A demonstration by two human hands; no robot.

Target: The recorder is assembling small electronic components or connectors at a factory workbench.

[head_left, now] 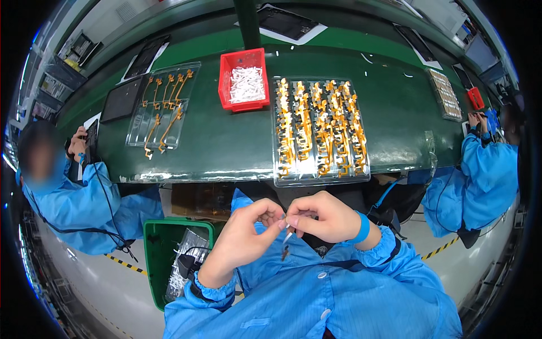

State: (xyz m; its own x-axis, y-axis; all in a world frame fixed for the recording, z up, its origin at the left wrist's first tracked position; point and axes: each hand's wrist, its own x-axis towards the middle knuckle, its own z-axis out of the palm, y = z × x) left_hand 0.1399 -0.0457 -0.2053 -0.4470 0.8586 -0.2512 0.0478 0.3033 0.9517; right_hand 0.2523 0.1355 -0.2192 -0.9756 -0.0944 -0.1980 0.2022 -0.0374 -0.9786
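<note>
Above my lap, in front of the table edge, both hands meet fingertip to fingertip. My left hand (pixel 251 229) and my right hand (pixel 326 219) are closed in a pinch around a small flex cable (pixel 285 252). Its dark brown end dangles below the fingers, and a white strip shows just above that; the rest is hidden by the fingertips. On the table ahead, a clear tray (pixel 276 178) carries several rows of orange flex cables (pixel 323 133). Left of it stands a red bin (pixel 226 85) full of small white pieces (pixel 247 85).
Another clear tray (pixel 183 125) with fewer flex cables lies on the green table (pixel 226 141). A green bin (pixel 155 265) holding clear plastic stands on the floor by my left arm. Co-workers sit at left (pixel 68 192) and right (pixel 480 181). A dark post (pixel 247 25) rises behind the red bin.
</note>
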